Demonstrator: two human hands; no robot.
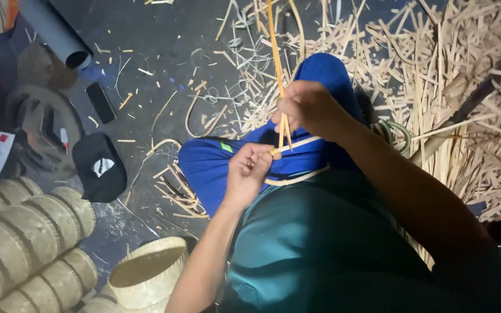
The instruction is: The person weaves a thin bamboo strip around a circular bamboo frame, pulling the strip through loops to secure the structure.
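Note:
My right hand [310, 109] pinches thin bamboo strips [278, 58] that rise toward the top of the view. Just below it my left hand [249, 169] grips the end of a curved bamboo strip [298, 177] that loops across my lap. Both hands meet over my blue-trousered knee [215, 159], above my teal shirt. The strip ends touch between the two hands.
A large heap of bamboo slivers [453, 98] lies at the right. Woven round baskets [30, 243] are stacked at the lower left, with an open one [146, 269] beside them. On the dark floor lie a black cap [100, 168], a phone [100, 102] and a grey pipe [56, 32].

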